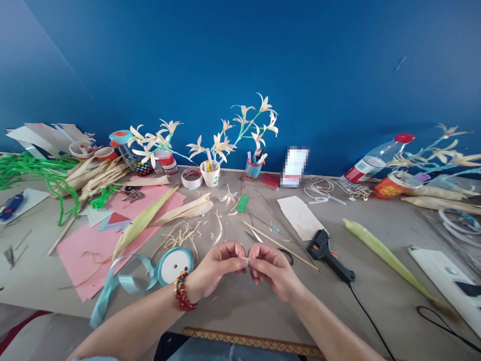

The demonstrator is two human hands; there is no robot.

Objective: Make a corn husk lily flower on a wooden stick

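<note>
Both hands meet over the near middle of the table, thumbs and forefingers pinched. Between the fingertips shows a tiny pale strip [247, 259], perhaps corn husk; most of it is hidden. My left hand [224, 264], with a red bead bracelet [183, 293] at the wrist, grips one end. My right hand [271, 266] closes on the other end. Scissors [288, 255] lie partly hidden behind the right hand. Left of the hands is a spool of light blue ribbon [175, 265], its tail unrolled. A black glue gun [329, 255] rests to the right.
Pale husk flowers [221, 145] stand in a paper cup [210, 173] by the blue wall. Corn husks [148, 216] lie over pink paper [86, 255] at left. At right are a green husk [391, 255], a plastic bottle [370, 163] and a white card [302, 217].
</note>
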